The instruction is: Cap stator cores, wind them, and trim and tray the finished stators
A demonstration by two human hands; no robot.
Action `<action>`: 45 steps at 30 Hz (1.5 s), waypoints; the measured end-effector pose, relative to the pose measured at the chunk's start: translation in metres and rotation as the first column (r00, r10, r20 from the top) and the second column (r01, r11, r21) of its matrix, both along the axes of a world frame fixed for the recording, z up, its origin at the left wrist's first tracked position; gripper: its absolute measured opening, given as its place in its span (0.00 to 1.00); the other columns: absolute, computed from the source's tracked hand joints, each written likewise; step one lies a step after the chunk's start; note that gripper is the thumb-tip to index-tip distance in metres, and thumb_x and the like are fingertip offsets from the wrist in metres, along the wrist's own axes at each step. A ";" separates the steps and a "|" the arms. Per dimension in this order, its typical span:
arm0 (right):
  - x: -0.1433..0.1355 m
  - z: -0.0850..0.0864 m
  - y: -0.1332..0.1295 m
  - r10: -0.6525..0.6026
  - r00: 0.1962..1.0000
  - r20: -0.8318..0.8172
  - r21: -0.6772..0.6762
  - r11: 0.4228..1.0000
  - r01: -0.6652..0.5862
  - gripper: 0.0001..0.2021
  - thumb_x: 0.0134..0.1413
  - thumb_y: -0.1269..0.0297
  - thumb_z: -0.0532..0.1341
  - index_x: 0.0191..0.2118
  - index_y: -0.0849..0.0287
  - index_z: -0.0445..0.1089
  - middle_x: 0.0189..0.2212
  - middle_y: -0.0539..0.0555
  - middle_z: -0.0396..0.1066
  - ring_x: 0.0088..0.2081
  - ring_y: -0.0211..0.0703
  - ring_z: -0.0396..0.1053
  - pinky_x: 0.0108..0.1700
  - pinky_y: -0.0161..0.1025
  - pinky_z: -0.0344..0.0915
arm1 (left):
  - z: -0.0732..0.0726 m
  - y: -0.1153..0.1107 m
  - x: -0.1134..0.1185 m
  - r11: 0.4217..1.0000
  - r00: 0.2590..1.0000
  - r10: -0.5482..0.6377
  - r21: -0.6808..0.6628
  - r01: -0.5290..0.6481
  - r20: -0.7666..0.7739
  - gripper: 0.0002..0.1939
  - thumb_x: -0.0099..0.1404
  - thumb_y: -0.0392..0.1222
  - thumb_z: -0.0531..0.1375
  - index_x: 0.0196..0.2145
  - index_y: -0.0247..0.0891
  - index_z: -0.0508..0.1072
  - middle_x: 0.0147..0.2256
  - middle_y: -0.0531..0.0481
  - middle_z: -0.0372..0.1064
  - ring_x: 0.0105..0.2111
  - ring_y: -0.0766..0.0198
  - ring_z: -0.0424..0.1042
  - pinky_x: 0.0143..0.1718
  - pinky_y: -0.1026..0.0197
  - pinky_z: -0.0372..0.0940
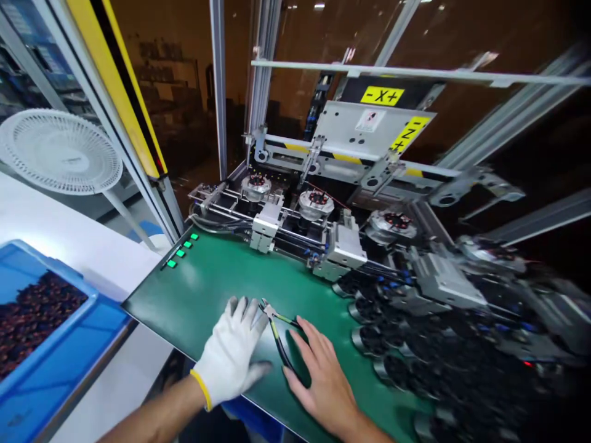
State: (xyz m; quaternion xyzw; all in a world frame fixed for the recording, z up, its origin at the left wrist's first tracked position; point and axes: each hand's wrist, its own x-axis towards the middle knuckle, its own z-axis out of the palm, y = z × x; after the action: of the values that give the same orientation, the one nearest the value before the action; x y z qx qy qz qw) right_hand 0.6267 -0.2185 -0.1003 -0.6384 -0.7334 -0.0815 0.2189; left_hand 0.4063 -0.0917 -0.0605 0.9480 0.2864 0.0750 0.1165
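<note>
My left hand (233, 354) wears a white glove with a yellow cuff and lies over the green mat (221, 271), thumb apart and nothing held. Its fingertips are beside the jaws of the pliers (275, 329), whose black and yellow-green handles are spread. My right hand (316, 372), bare, has its fingers apart around the handles' right side; the fingertips are close to or touching them. Behind the mat, several round metal parts with dark centres, such as this motor part (316, 204), sit on the machine (344, 243).
Many black round parts (392, 335) crowd the mat's right side. At the left are a blue bin (87, 295) of small dark red parts and a white fan (62, 151). Metal posts and a yellow upright (115, 80) frame the station.
</note>
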 end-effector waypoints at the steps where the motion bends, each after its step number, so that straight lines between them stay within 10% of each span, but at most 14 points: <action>1: 0.000 0.000 0.001 0.002 1.000 -0.003 -0.006 1.000 -0.002 0.28 0.63 0.58 0.63 0.66 0.62 0.65 0.70 0.67 0.57 0.68 0.62 0.61 0.62 0.59 0.69 | -0.002 -0.001 0.002 1.000 1.000 0.008 -0.004 -0.008 -0.007 0.51 0.65 0.69 0.61 0.75 0.42 0.49 0.72 0.33 0.51 0.71 0.33 0.52 0.70 0.29 0.47; 8: -0.017 0.015 0.011 -0.113 0.989 -0.092 -0.251 0.964 0.087 0.26 0.65 0.56 0.59 0.63 0.66 0.68 0.67 0.71 0.61 0.68 0.63 0.61 0.65 0.63 0.65 | 0.004 0.002 0.010 0.999 0.998 0.040 -0.006 -0.041 -0.057 0.51 0.64 0.67 0.63 0.73 0.34 0.53 0.71 0.29 0.54 0.70 0.33 0.54 0.70 0.31 0.48; 16: -0.054 0.046 0.035 -0.401 0.905 -0.144 -0.573 0.779 0.254 0.24 0.63 0.68 0.56 0.64 0.64 0.68 0.65 0.70 0.63 0.65 0.63 0.63 0.66 0.60 0.64 | 0.011 0.041 -0.034 0.995 0.989 -0.100 -0.028 0.098 -0.106 0.40 0.63 0.64 0.64 0.66 0.39 0.67 0.69 0.35 0.60 0.69 0.37 0.57 0.69 0.34 0.51; 26: -0.025 0.097 0.038 -0.521 0.814 -0.257 -0.842 0.534 0.076 0.31 0.52 0.68 0.60 0.64 0.67 0.67 0.59 0.71 0.67 0.58 0.59 0.70 0.64 0.52 0.65 | 0.003 0.030 -0.035 0.977 0.971 0.213 0.025 -0.212 -0.103 0.37 0.67 0.59 0.62 0.66 0.34 0.66 0.70 0.31 0.58 0.68 0.30 0.56 0.69 0.31 0.50; 30: -0.013 0.120 0.064 -0.562 0.727 -0.395 -0.891 0.426 -0.154 0.20 0.59 0.65 0.55 0.53 0.65 0.74 0.39 0.61 0.77 0.36 0.46 0.77 0.42 0.40 0.74 | 0.002 0.025 -0.033 0.973 0.966 0.230 0.005 -0.232 -0.120 0.37 0.67 0.58 0.62 0.67 0.36 0.65 0.70 0.32 0.57 0.69 0.32 0.55 0.69 0.32 0.49; 33: 0.003 0.162 0.096 -0.573 0.639 -0.513 -0.857 0.378 -0.350 0.18 0.63 0.60 0.53 0.46 0.64 0.76 0.29 0.56 0.75 0.25 0.41 0.71 0.28 0.36 0.69 | 0.001 0.028 -0.037 0.977 0.970 0.212 -0.010 -0.215 -0.120 0.38 0.66 0.59 0.63 0.67 0.35 0.66 0.70 0.33 0.58 0.68 0.33 0.57 0.69 0.33 0.49; 38: 0.049 0.278 0.188 -0.436 0.455 -0.777 -0.630 0.529 -0.568 0.28 0.60 0.47 0.65 0.60 0.60 0.71 0.44 0.56 0.76 0.35 0.37 0.76 0.33 0.33 0.75 | -0.003 0.031 -0.040 0.979 0.975 0.202 -0.019 -0.205 -0.087 0.36 0.66 0.60 0.63 0.65 0.37 0.69 0.68 0.34 0.61 0.68 0.35 0.58 0.68 0.34 0.52; 41: 0.071 0.329 0.270 -0.311 0.597 -0.740 -0.647 0.569 -0.507 0.16 0.65 0.59 0.63 0.53 0.63 0.76 0.38 0.52 0.79 0.34 0.32 0.78 0.38 0.28 0.76 | -0.004 0.031 -0.039 0.979 0.978 0.199 -0.028 -0.201 -0.067 0.34 0.66 0.58 0.63 0.64 0.38 0.69 0.67 0.36 0.63 0.67 0.37 0.59 0.69 0.34 0.51; 45: 0.076 0.347 0.371 -0.461 0.738 -0.492 -0.850 0.435 -0.295 0.16 0.68 0.69 0.54 0.50 0.78 0.74 0.33 0.52 0.79 0.29 0.27 0.77 0.33 0.21 0.66 | -0.007 0.031 -0.037 0.979 0.978 0.203 -0.026 -0.204 -0.042 0.33 0.66 0.57 0.64 0.63 0.37 0.70 0.66 0.35 0.65 0.66 0.37 0.62 0.68 0.35 0.53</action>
State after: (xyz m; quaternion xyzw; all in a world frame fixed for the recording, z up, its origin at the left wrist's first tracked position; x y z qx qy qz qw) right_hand 0.7032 0.1530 0.2463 -0.6748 -0.4934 0.5416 0.0887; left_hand 0.3689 -0.0611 -0.0674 0.9131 0.3853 0.0637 0.1168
